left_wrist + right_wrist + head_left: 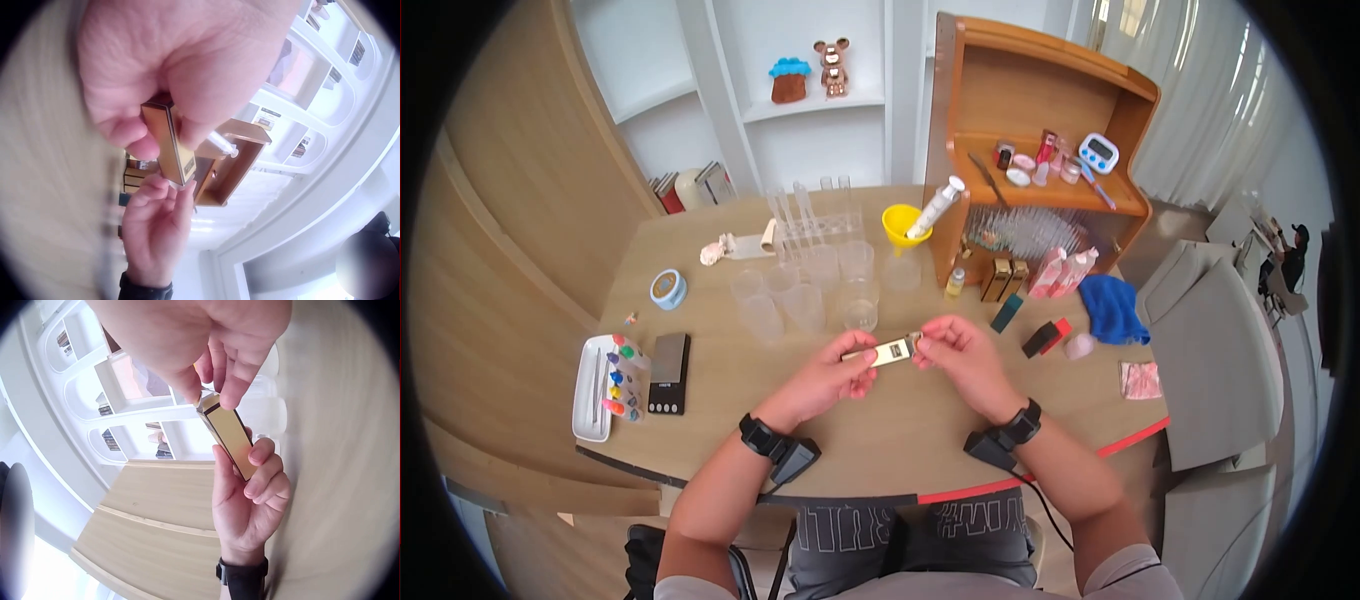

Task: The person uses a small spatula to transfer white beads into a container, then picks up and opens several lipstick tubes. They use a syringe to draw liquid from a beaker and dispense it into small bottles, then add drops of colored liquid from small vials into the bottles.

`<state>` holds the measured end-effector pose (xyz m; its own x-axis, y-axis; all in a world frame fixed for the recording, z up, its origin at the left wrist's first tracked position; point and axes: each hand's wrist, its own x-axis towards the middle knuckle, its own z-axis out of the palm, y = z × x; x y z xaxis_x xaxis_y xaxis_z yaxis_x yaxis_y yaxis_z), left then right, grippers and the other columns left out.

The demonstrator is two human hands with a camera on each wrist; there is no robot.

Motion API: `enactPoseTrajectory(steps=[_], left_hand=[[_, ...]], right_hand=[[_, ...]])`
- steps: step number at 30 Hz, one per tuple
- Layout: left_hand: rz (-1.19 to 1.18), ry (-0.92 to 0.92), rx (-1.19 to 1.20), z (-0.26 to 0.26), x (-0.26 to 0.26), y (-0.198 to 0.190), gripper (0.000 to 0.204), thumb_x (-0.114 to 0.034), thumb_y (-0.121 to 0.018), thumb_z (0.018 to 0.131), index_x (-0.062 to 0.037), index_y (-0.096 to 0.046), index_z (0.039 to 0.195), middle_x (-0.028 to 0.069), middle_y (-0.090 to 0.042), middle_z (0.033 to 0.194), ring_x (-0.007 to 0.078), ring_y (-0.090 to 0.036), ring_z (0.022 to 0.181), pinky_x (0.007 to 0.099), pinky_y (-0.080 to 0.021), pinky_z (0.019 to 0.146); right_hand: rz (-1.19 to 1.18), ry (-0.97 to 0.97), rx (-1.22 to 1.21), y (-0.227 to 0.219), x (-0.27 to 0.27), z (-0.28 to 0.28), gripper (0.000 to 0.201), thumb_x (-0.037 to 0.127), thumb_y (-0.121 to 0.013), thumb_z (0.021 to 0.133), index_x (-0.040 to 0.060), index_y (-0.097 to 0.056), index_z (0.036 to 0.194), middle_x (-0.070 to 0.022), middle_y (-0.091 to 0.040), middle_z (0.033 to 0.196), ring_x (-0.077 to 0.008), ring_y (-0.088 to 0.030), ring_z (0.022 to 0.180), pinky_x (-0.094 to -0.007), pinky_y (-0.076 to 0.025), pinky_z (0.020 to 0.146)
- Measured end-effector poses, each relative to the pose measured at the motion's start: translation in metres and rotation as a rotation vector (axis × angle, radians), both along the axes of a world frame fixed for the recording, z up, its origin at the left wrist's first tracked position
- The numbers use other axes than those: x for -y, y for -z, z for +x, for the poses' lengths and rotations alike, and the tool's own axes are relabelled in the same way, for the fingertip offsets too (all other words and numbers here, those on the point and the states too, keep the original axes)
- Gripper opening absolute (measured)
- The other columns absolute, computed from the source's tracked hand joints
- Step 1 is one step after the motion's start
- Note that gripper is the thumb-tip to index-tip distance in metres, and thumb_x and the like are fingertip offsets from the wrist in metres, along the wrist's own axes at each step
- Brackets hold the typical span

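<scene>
A slim gold cardboard box [890,353] with dark edges is held between the hands, above the near middle of the table. My left hand [825,377] grips its body, thumb on one side and curled fingers on the other. At the opposite end, my right hand [968,362] pinches the box's end flap between thumb and fingers. The right wrist view shows this end of the gold box [228,431] with pale flaps standing up at the fingertips. From the left wrist, the long gold face of the box [172,144] shows a small dark label. The box's inside is hidden.
Clear plastic cups [800,300] stand beyond the hands, before a rack of tubes [830,228]. A yellow funnel [905,226] stands near the wooden shelf unit [948,150]. Small gold boxes [997,280] and a blue cloth [1112,310] lie right; a scale [668,372] and white tray [590,420] lie left.
</scene>
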<state>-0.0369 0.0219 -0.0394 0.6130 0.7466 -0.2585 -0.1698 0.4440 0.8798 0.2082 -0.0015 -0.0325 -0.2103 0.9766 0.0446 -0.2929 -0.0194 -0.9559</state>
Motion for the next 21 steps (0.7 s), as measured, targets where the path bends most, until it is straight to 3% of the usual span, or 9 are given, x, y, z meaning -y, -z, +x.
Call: enactPoseTrajectory(steps=[11,14,17,21], left_hand=[[0.188,0.022,-0.126,0.007,0.004,-0.001,0.022,-0.022,-0.057,0.105,-0.0131,-0.048,0.124,-0.0024,-0.055,0.089,0.0069,-0.053,0.076,0.0238,-0.045,0.067],[0.239,0.016,-0.111,0.009,0.003,0.006,0.022,-0.021,-0.056,0.106,-0.0128,-0.046,0.124,-0.0022,-0.054,0.086,0.0071,-0.052,0.075,0.0241,-0.045,0.066],[0.280,-0.012,-0.074,0.008,0.006,0.003,0.023,-0.019,-0.055,0.106,-0.0114,-0.044,0.125,-0.0022,-0.052,0.085,0.0072,-0.051,0.073,0.0243,-0.045,0.066],[0.423,0.023,-0.116,0.008,0.008,-0.001,0.029,-0.016,-0.056,0.105,-0.0107,-0.042,0.130,0.0002,-0.054,0.092,0.0093,-0.054,0.082,0.0256,-0.046,0.073]], right_hand=[[0.042,0.130,0.120,0.012,0.004,-0.004,0.010,0.008,-0.071,0.095,0.0012,-0.065,0.099,-0.0044,-0.072,0.096,-0.0096,-0.066,0.082,-0.0230,-0.054,0.075],[0.070,0.187,0.256,0.011,0.008,-0.008,0.007,0.006,-0.070,0.095,0.0012,-0.066,0.097,-0.0051,-0.071,0.104,-0.0100,-0.066,0.091,-0.0254,-0.053,0.082],[0.381,0.232,0.383,-0.001,0.014,-0.014,0.010,0.006,-0.071,0.094,0.0017,-0.065,0.101,-0.0037,-0.067,0.113,-0.0083,-0.062,0.098,-0.0256,-0.051,0.084],[0.294,0.152,0.298,0.005,0.014,-0.013,0.025,0.006,-0.075,0.090,0.0043,-0.062,0.112,-0.0033,-0.065,0.112,-0.0075,-0.059,0.095,-0.0251,-0.050,0.083]])
